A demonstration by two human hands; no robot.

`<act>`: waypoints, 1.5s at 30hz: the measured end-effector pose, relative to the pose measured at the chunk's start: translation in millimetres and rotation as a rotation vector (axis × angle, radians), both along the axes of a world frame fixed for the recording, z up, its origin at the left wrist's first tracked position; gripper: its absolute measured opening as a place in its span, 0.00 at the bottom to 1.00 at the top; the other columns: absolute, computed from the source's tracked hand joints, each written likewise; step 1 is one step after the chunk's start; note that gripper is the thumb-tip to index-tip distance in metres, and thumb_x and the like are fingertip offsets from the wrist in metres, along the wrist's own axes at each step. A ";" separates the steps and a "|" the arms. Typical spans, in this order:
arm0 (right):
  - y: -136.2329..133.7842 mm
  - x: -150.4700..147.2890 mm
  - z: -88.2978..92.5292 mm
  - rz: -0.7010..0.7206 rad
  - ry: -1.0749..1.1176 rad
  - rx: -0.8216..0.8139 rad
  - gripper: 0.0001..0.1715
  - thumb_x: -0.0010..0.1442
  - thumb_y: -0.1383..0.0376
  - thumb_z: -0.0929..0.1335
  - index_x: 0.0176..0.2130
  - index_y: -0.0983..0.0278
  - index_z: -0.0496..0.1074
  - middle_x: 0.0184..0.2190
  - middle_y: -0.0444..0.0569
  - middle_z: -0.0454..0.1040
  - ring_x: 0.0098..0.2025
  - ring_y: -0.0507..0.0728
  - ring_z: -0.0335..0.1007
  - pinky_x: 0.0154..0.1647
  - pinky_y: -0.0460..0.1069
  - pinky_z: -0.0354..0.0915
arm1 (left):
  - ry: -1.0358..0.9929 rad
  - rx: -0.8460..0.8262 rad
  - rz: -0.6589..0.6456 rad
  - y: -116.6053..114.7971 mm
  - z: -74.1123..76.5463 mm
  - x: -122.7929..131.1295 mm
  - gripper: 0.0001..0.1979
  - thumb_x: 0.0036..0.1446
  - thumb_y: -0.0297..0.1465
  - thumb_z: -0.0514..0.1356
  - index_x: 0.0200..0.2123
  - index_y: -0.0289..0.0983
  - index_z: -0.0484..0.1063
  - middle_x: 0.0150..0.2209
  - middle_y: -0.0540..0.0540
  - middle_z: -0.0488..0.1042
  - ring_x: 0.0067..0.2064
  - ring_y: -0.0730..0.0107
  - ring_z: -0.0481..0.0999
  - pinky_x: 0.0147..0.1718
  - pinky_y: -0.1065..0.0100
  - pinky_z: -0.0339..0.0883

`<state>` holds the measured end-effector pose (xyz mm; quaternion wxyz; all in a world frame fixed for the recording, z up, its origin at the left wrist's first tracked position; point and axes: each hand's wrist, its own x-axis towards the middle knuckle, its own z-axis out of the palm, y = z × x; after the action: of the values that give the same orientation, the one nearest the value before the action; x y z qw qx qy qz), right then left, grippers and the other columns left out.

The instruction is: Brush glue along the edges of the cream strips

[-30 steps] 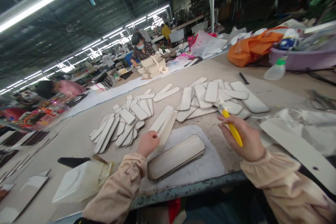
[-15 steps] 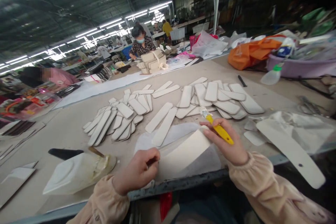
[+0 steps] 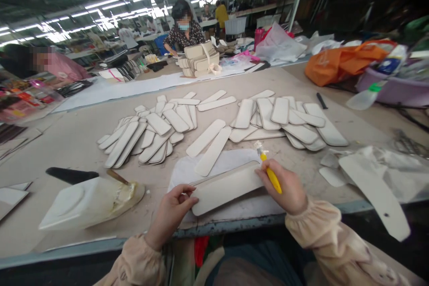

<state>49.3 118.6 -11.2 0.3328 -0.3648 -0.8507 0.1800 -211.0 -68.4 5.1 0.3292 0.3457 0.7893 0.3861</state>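
Note:
My left hand pinches the near-left end of a long cream rounded panel that lies on a white sheet at the table's front edge. My right hand is closed round a yellow-handled brush and rests its fingers on the panel's right end; the brush's white tip points up and away. Beyond the sheet, two loose cream strips lie side by side. Fans of several cream strips spread to the left and to the right.
A white glue container with a stick in it sits at the front left beside a black handle. Large white cut pieces lie at the right edge. Orange bag, lilac basin and bottle stand far right. Other people work at tables beyond.
The cream panel, lifted on edge half a second ago, now lies flat on the white sheet. My left hand left the loose strips and took the panel's end; my right hand came down onto it.

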 end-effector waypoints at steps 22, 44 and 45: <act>15.5 -15.2 -26.2 -0.093 -0.233 0.108 0.13 0.62 0.54 0.64 0.39 0.60 0.67 0.27 0.45 0.76 0.26 0.57 0.73 0.23 0.48 0.57 | 0.268 -0.054 -0.111 17.6 -12.5 -13.1 0.19 0.50 0.35 0.63 0.46 0.37 0.70 0.29 0.52 0.73 0.27 0.72 0.72 0.30 0.70 0.67; 19.4 -13.3 -37.4 -0.096 -0.241 0.154 0.19 0.62 0.49 0.64 0.40 0.61 0.69 0.28 0.47 0.75 0.22 0.55 0.69 0.21 0.48 0.55 | 0.784 0.544 -0.588 -32.9 -44.3 -23.0 0.15 0.58 0.24 0.61 0.48 0.39 0.74 0.43 0.41 0.74 0.43 0.65 0.71 0.41 0.62 0.73; 19.7 -13.3 -37.4 -0.098 -0.240 0.153 0.18 0.62 0.49 0.64 0.40 0.61 0.69 0.28 0.47 0.75 0.22 0.55 0.69 0.21 0.48 0.55 | 0.784 0.544 -0.589 -33.1 -44.5 -23.0 0.15 0.57 0.23 0.61 0.48 0.39 0.74 0.43 0.41 0.74 0.43 0.65 0.71 0.41 0.62 0.72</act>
<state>36.0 138.3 -48.6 0.2641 -0.3984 -0.8767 0.0533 -234.0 -101.5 -39.5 0.0041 0.7417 0.5946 0.3104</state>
